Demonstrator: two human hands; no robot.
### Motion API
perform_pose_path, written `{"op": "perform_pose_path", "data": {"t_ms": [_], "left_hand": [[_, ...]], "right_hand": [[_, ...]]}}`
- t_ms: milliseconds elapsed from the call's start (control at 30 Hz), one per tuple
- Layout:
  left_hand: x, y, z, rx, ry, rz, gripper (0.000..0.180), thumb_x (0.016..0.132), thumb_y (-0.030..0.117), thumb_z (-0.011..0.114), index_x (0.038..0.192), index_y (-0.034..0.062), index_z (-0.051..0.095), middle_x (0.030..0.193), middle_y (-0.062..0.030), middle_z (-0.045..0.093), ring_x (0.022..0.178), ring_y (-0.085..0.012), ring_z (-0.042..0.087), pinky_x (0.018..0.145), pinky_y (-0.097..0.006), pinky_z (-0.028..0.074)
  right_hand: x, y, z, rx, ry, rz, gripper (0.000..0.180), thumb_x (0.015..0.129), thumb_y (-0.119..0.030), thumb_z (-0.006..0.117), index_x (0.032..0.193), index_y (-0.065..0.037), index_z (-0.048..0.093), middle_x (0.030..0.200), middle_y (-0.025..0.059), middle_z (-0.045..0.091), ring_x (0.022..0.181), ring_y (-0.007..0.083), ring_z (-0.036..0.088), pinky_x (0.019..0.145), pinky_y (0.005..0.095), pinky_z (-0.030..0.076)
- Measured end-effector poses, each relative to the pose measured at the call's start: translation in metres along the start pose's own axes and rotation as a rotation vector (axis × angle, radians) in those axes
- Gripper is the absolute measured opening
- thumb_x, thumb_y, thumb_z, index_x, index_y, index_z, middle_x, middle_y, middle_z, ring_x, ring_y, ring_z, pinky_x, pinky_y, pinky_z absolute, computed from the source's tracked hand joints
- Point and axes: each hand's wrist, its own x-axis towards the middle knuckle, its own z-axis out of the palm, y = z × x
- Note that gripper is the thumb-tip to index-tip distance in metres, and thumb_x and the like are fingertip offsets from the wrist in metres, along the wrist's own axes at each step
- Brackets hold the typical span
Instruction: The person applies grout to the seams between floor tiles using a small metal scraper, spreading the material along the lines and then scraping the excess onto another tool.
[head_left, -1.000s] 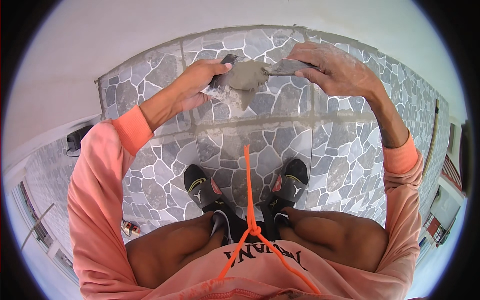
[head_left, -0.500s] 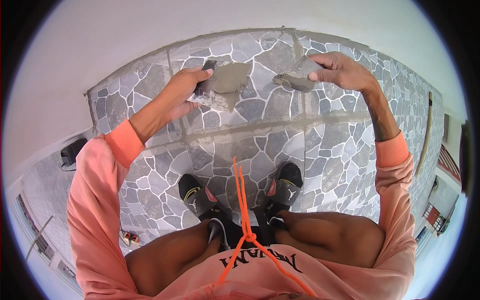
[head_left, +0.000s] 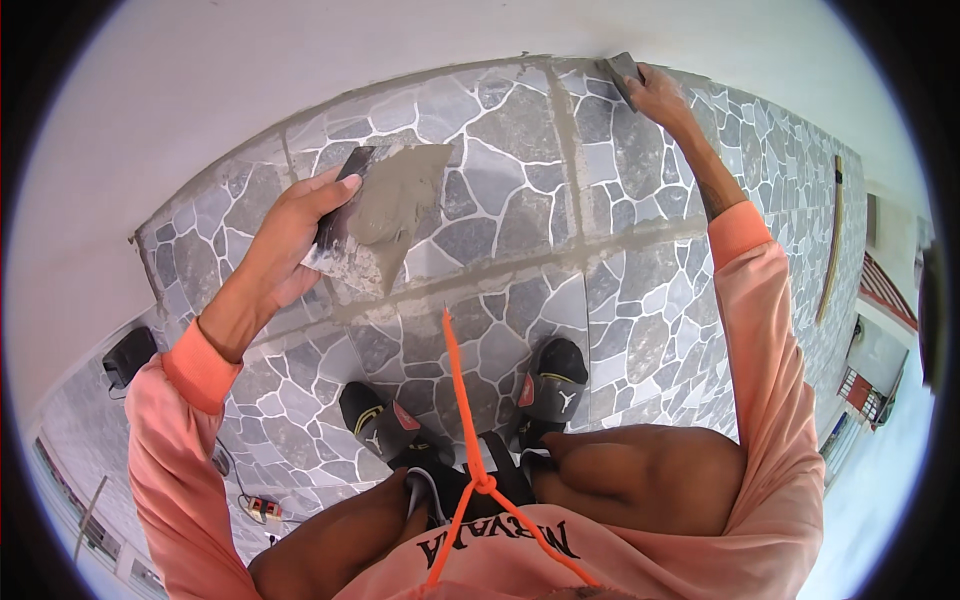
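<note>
My left hand (head_left: 290, 240) grips a flat metal trowel (head_left: 385, 215) that carries a lump of wet grey mortar; it is held in front of the stone-pattern tiled wall (head_left: 520, 130). My right hand (head_left: 660, 95) is stretched up to the top edge of the tiles, where they meet the white plaster. It holds a small dark scraper (head_left: 622, 72) pressed against that edge. Grey grout lines (head_left: 570, 160) run between the tiles. Both arms wear orange long sleeves.
Below, my two feet in black sandals (head_left: 470, 410) stand on the same tile pattern. An orange cord (head_left: 462, 400) hangs from my chest. A small tool (head_left: 262, 508) lies on the floor at lower left, a dark object (head_left: 128, 355) at far left, and a long stick (head_left: 830, 240) at right.
My right hand has left the trowel and risen to the top edge of the tiles with the scraper. My left hand has lowered and moved left with the mortar-loaded trowel.
</note>
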Motion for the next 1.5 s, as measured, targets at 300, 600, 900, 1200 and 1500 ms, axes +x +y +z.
{"op": "perform_pose_path", "data": {"t_ms": [300,600,900,1200,1500], "left_hand": [[-0.005,-0.001,-0.018,-0.018,-0.003,-0.021,0.038,0.095,0.020,0.052,0.126,-0.0031,0.049,0.108,-0.0083,0.062,0.093,-0.0132,0.062,0.080,-0.029,0.053],[-0.012,0.001,-0.028,-0.005,0.021,-0.004,0.038,0.096,0.020,0.053,0.126,-0.0029,0.049,0.108,-0.0085,0.061,0.094,-0.0132,0.062,0.083,-0.029,0.052],[-0.028,0.000,-0.031,-0.032,0.048,0.006,0.041,0.095,0.020,0.053,0.129,-0.0035,0.048,0.110,-0.0099,0.062,0.093,-0.0140,0.063,0.083,-0.028,0.051],[-0.028,0.003,-0.023,-0.013,0.031,0.010,0.040,0.095,0.020,0.053,0.127,-0.0029,0.049,0.108,-0.0093,0.062,0.092,-0.0138,0.063,0.081,-0.028,0.052],[-0.033,-0.003,-0.021,-0.004,0.081,0.072,0.041,0.095,0.022,0.054,0.127,-0.0012,0.047,0.109,-0.0089,0.061,0.094,-0.0155,0.063,0.082,-0.031,0.053]], "right_hand": [[0.006,-0.069,0.058,-0.309,0.044,-0.298,0.029,0.084,-0.021,0.053,0.097,0.004,0.060,0.092,0.0264,0.060,0.088,0.0416,0.060,0.081,0.0492,0.048],[-0.002,-0.118,0.035,-0.042,-0.112,-0.257,0.036,0.085,-0.028,0.051,0.095,0.006,0.060,0.092,0.0279,0.061,0.088,0.0428,0.060,0.082,0.0472,0.046],[0.013,0.007,0.019,-0.261,0.050,-0.022,0.034,0.085,-0.029,0.051,0.095,0.002,0.062,0.084,0.0272,0.064,0.085,0.0430,0.062,0.079,0.0504,0.047],[0.000,-0.122,0.066,-0.321,-0.046,-0.326,0.041,0.084,-0.025,0.049,0.117,-0.001,0.056,0.098,0.0231,0.064,0.092,0.0358,0.063,0.083,0.0463,0.050],[-0.020,-0.204,0.057,0.411,-0.339,-0.201,0.039,0.087,-0.031,0.053,0.105,0.001,0.065,0.088,0.0153,0.067,0.080,0.0261,0.063,0.077,0.0393,0.050]]}}
